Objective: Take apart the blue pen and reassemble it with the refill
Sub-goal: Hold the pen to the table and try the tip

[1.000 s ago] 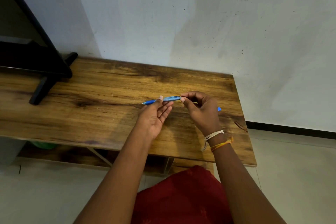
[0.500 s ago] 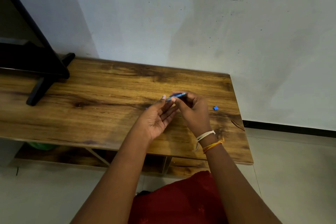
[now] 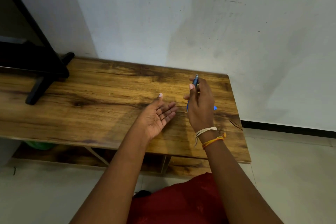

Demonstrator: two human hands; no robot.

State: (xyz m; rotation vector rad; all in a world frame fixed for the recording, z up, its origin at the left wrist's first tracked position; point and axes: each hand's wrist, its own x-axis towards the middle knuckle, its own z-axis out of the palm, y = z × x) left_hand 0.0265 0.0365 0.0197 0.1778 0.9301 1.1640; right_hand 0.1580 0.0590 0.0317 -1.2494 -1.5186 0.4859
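Observation:
My right hand (image 3: 201,107) holds the blue pen (image 3: 195,80) above the wooden table (image 3: 94,107), near the table's right end. The pen points up and away, with its upper end sticking out past my fingers; most of its length is hidden behind the hand, and a bright blue bit shows at the hand's lower left edge. My left hand (image 3: 156,116) hovers palm up to the left of it, fingers spread, holding nothing. A small blue piece (image 3: 215,108) lies on the table just right of my right hand.
A black screen on a black stand (image 3: 36,87) fills the table's far left. A white wall runs behind the table. Below the tabletop is a shelf with something green (image 3: 39,145). My red-clothed lap (image 3: 172,202) is at the bottom.
My left hand has let go of the pen and opened palm up. My right hand has swung the pen from lying level between both hands to pointing up, and moved right.

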